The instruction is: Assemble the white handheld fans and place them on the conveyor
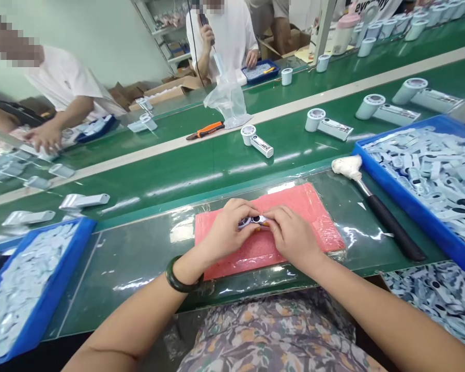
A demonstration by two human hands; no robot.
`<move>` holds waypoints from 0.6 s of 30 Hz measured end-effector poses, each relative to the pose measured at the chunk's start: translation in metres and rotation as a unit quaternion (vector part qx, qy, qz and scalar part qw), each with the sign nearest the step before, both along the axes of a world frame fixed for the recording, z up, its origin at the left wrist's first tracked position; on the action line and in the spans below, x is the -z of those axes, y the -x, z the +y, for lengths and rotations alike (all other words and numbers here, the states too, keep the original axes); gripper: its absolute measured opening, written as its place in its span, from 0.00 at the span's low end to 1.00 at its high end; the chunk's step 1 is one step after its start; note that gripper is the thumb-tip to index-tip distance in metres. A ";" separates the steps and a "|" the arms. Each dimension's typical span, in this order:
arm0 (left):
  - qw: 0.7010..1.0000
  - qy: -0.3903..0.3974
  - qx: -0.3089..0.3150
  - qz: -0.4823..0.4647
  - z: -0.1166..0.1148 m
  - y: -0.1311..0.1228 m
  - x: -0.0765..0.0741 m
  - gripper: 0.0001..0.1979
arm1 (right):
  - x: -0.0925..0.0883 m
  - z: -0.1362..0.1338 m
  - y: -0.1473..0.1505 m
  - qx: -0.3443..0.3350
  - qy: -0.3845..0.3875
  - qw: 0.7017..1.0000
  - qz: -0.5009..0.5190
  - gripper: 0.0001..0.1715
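Over a red pad (306, 206) on the glass-topped bench, both my hands hold one small light-blue plastic part (258, 219) with a dark round spot. My left hand (229, 225) grips its left end, fingers closed, a dark bangle on the wrist. Pinched at the right end is my right hand (290, 232), its fingertips near the left ones. Fingers partly cover the part, so its full shape is hidden. To the right of the pad lies a hammer (385, 217) with a black handle and a white-wrapped head.
Blue trays of light-blue parts stand at right (411, 222) and left (62, 274). Beyond the bench, a green conveyor (194, 175) carries assembled pieces (258, 141) and orange-handled pliers (205, 130). Several people sit across it, one beside a plastic bag (229, 98).
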State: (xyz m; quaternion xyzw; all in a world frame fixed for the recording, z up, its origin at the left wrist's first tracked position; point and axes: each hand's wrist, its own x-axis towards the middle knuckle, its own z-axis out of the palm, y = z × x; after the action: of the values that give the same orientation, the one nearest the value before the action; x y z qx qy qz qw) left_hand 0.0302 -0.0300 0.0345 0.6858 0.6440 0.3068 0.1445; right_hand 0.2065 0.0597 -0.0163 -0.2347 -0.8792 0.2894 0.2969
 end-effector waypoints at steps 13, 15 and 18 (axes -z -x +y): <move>0.998 -0.048 -0.037 -0.014 -0.008 -0.011 0.009 0.02 | 0.006 -0.006 -0.006 -0.023 -0.014 0.998 0.054 0.12; 0.998 -0.051 -0.033 -0.007 -0.007 -0.009 0.009 0.03 | 0.004 -0.007 -0.003 0.002 -0.009 0.999 0.030 0.13; 0.999 -0.033 -0.023 0.007 -0.003 -0.005 0.009 0.04 | 0.000 -0.008 0.001 0.024 0.009 1.000 0.001 0.13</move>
State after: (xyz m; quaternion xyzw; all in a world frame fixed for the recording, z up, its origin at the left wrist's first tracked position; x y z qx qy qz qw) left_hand 0.0350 -0.0329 0.0253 0.6770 0.6504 0.3263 0.1103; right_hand 0.2056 0.0517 -0.0160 -0.2584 -0.8704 0.2902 0.3024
